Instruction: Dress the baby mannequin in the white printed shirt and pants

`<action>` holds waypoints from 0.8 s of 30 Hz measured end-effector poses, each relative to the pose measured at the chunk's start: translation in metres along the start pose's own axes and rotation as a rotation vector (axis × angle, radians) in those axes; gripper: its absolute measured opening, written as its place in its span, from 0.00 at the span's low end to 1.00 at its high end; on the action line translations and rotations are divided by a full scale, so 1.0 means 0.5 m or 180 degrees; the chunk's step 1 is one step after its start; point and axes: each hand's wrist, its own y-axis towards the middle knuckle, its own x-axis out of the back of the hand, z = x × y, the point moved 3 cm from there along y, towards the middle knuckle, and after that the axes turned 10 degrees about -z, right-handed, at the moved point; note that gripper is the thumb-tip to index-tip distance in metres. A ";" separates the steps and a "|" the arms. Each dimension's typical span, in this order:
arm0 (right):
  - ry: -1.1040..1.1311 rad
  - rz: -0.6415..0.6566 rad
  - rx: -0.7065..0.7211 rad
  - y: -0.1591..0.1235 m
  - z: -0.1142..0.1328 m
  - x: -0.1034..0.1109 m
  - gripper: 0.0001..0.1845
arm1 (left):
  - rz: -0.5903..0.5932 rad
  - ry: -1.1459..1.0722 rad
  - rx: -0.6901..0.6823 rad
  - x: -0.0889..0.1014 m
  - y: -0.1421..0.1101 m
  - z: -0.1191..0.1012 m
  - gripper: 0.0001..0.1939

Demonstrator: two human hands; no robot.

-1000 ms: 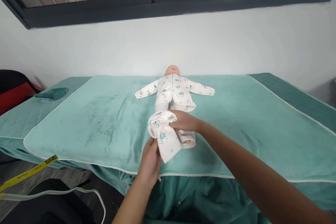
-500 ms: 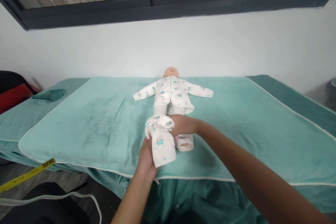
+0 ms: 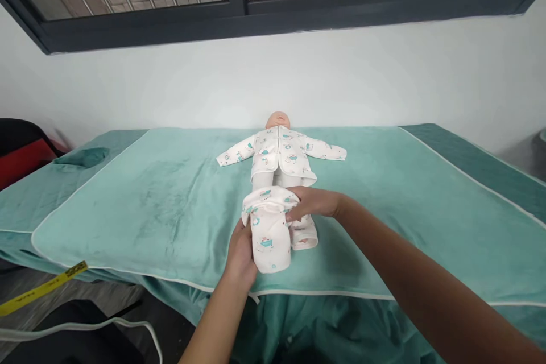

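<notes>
A baby doll (image 3: 279, 151) lies on its back on a teal towel (image 3: 170, 193), wearing a white printed top with its arms spread. Small white printed trousers (image 3: 269, 227) are bunched over the doll's legs. My left hand (image 3: 241, 251) grips the left side of the trousers from below, fingers closed on the cloth. My right hand (image 3: 313, 203) holds the bunched waistband at the doll's legs, fingers closed. One trouser leg end (image 3: 305, 236) shows under my right hand.
The towel covers a padded table (image 3: 469, 159) against a white wall under a dark-framed window. A folded teal cloth (image 3: 83, 156) lies at the far left. A red and black seat (image 3: 21, 148) stands left. A yellow tape (image 3: 40, 287) and a white cable (image 3: 106, 327) lie below.
Both hands have shifted the trousers to the right and further up over the doll's legs; the hanging trouser leg now lies straighter along the towel.
</notes>
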 end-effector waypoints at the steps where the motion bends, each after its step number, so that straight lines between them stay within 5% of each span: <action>1: -0.0034 0.0189 -0.0048 -0.002 0.004 -0.003 0.24 | 0.0059 -0.0045 0.0056 0.000 0.003 0.001 0.22; 5: -0.0344 0.0619 -0.0207 -0.003 0.013 -0.009 0.23 | 0.0204 -0.0052 0.0210 0.003 0.012 0.004 0.21; 14: 0.0007 0.0326 -0.0089 0.003 0.000 -0.003 0.21 | 0.0040 -0.0025 0.0353 0.002 0.008 -0.002 0.20; 19: -0.0355 0.0447 -0.0332 -0.001 0.015 -0.009 0.18 | -0.0065 -0.0160 0.0485 -0.003 0.018 -0.012 0.19; 24: -0.1081 0.0746 -0.0495 -0.009 0.042 -0.030 0.19 | 0.0502 -0.0218 0.0787 -0.012 -0.007 -0.011 0.18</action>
